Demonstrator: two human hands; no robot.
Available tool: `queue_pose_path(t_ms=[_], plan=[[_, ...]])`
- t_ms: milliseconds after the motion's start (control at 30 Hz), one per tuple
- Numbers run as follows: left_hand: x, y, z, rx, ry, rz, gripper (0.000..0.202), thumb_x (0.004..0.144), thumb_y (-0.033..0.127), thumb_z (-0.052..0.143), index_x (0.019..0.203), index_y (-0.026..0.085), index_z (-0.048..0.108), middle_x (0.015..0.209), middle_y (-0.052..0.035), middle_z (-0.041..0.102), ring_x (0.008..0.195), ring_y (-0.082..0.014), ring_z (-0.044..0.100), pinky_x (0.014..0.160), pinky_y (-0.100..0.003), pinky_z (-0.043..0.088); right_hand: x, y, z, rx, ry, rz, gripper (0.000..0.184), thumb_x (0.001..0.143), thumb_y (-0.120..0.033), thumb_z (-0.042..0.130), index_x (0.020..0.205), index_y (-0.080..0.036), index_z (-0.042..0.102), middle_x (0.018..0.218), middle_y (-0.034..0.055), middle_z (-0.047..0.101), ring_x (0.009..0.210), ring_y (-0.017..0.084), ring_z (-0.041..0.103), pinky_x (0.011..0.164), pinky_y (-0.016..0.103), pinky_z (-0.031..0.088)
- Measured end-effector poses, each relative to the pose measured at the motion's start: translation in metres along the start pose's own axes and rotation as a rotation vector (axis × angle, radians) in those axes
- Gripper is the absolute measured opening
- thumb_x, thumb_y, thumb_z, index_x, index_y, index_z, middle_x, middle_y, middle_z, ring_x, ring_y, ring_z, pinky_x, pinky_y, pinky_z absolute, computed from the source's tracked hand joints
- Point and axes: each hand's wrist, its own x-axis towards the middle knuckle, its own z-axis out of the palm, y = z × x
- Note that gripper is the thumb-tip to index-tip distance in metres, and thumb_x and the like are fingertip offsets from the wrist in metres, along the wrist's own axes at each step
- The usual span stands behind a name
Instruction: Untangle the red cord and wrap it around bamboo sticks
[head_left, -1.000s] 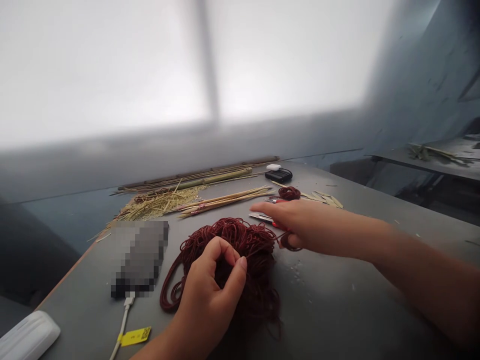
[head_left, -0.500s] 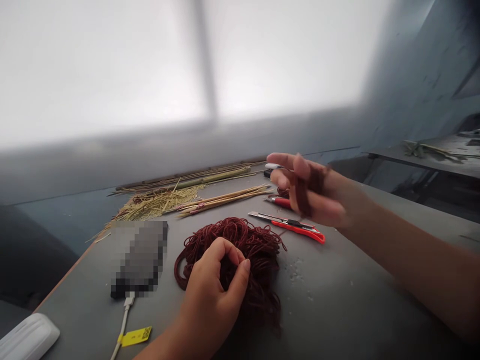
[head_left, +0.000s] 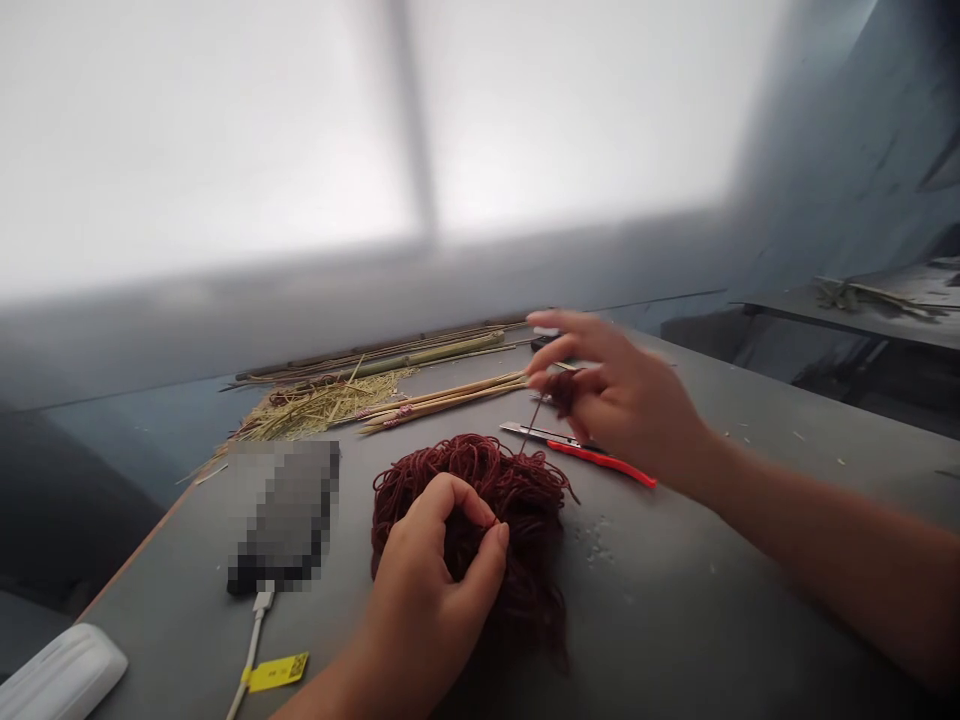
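Fingers (head_left: pixel 439 497) amid tangled maroon cord (head_left: pixel 487 465)

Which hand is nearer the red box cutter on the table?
Right. The right hand hovers just above the box cutter, partly covering it and pinching a bit of cord. The left hand is closer to the camera, gripping the cord pile.

Craft workshop, grey worktable (head_left: pixel 675 620), bamboo strips (head_left: pixel 442 397), straw shavings (head_left: pixel 315 408), tangled red cord (head_left: pixel 487 490), utility knife (head_left: pixel 592 455)

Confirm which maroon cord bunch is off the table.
The small wad pinched in the right hand; the big tangle lies on the table under the left hand.
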Motion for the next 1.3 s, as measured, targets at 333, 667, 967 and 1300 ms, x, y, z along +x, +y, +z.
queue_pose_path(t_ms=[333,667,967,1300], plan=[[0.000,-0.001,-0.001,0.003,0.034,0.006,0.009,0.085,0.029,0.053,0.078,0.024,0.052,0.077,-0.0005,0.064,0.070,-0.0179,0.059,0.066,-0.030,0.047,0.014,-0.003,-0.019,0.679,-0.479,0.402,0.062,0.080,-0.025,0.069,0.139,-0.029,0.047,0.079,-0.0054,0.064,0.031,0.002,0.040,0.028,0.013,0.032],[0.000,0.002,0.000,0.004,0.016,0.031,0.011,0.084,0.027,0.054,0.075,0.024,0.049,0.071,0.0020,0.059,0.063,-0.0155,0.055,0.061,-0.027,0.045,-0.008,0.001,0.000,-0.403,-0.632,-0.129,0.073,0.072,0.002,0.053,0.141,-0.022,0.055,0.116,0.0081,0.069,0.102,0.022,0.067,0.088,0.034,0.055],[0.000,-0.002,0.000,-0.036,0.049,0.013,0.007,0.085,0.029,0.053,0.081,0.024,0.052,0.079,-0.0004,0.061,0.071,-0.0173,0.059,0.067,-0.030,0.049,0.015,0.000,-0.012,0.216,0.122,0.140,0.016,0.075,-0.023,0.076,0.088,-0.023,0.067,0.076,-0.0023,0.062,0.048,0.011,0.061,0.042,0.023,0.048],[-0.001,-0.009,0.002,-0.006,0.038,0.018,0.009,0.091,0.030,0.048,0.085,0.024,0.050,0.085,-0.0025,0.061,0.076,-0.0197,0.059,0.071,-0.033,0.048,-0.007,-0.016,-0.010,0.625,-0.664,0.380,0.051,0.075,-0.016,0.072,0.123,-0.029,0.059,0.086,-0.0041,0.068,0.036,0.002,0.051,0.029,0.012,0.034]])
